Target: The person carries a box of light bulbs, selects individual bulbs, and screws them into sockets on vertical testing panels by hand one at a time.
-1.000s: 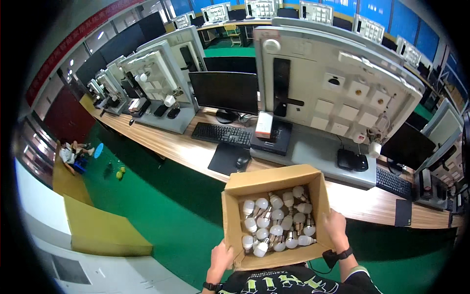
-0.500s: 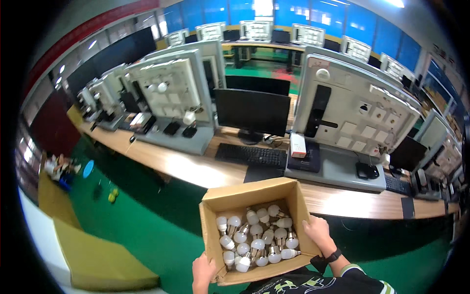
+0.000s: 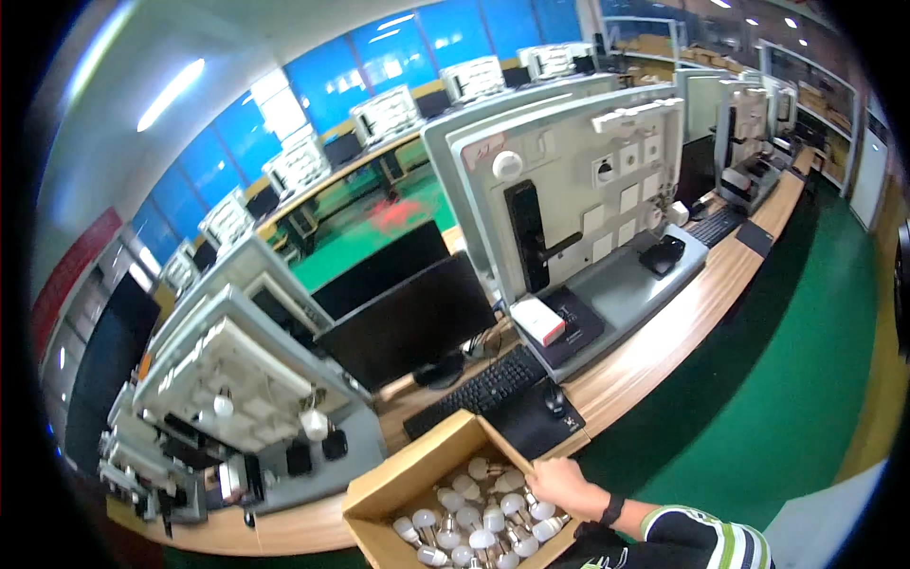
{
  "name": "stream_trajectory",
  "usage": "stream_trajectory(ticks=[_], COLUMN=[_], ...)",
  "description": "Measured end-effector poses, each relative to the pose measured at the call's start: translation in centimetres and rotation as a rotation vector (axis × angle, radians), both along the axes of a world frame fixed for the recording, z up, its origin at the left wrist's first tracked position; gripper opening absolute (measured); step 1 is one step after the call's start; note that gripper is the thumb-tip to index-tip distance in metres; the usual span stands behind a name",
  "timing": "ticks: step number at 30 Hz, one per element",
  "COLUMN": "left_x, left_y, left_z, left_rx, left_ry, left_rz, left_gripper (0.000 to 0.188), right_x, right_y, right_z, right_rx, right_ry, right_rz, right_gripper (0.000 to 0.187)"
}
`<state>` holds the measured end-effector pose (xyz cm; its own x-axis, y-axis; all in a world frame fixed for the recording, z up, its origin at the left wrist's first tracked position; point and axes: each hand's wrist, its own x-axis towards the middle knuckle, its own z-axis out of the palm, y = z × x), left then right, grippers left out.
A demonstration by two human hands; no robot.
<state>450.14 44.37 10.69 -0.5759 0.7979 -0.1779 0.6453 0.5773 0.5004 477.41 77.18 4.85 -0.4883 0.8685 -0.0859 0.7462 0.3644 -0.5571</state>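
Observation:
An open cardboard box point(image 3: 417, 467) is in front of me at the lower middle, its near side cut off by the lower edge. Inside lie several white light bulbs point(image 3: 469, 517) in a loose heap, some with metal screw bases showing. My right hand point(image 3: 567, 487) is closed around the box's right wall, with a black band on the wrist. My left hand is out of sight. Just beyond the box are a black keyboard point(image 3: 483, 387) and a black mouse point(image 3: 555, 398) on a dark mat point(image 3: 531, 424).
A long wooden desk point(image 3: 654, 356) curves from left to right. On it stand a black monitor point(image 3: 412, 322) and grey display panels point(image 3: 569, 190) fitted with a door lock, sockets and switches. A small white box point(image 3: 537, 321) sits near the panel's base. Green floor point(image 3: 758, 398) lies to the right.
The view has swung right and tilted. The box now appears lower and closer to the desk edge. My left hand has left the picture; the right still holds the box.

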Motion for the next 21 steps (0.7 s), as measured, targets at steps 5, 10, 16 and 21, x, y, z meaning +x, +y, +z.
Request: stream_trajectory(ticks=[5, 10, 16, 21], left_x=[-13.8, -24.6, -38.0, -48.9], left_y=[1.1, 4.6, 3.5, 1.4], left_z=[-4.4, -9.1, -13.9, -12.5], left_rx=[0.065, -0.044, 0.039, -0.073], left_ry=[-0.001, -0.049, -0.192, -0.128], left_rz=[-0.174, -0.371, -0.627, -0.712], left_gripper=[0.032, 0.036, 0.035, 0.034], right_x=[-6.4, -12.3, -23.7, -32.7], right_y=[-2.7, -7.7, -21.2, -32.6], right_z=[0.5, -0.3, -1.7, 0.2], right_rx=[-0.023, -0.007, 0.107, 0.045], right_ry=[0.018, -0.103, -0.121, -0.3], right_rz=[-0.172, -0.427, -0.901, -1.035], right_gripper=[0.037, 0.036, 0.024, 0.025])
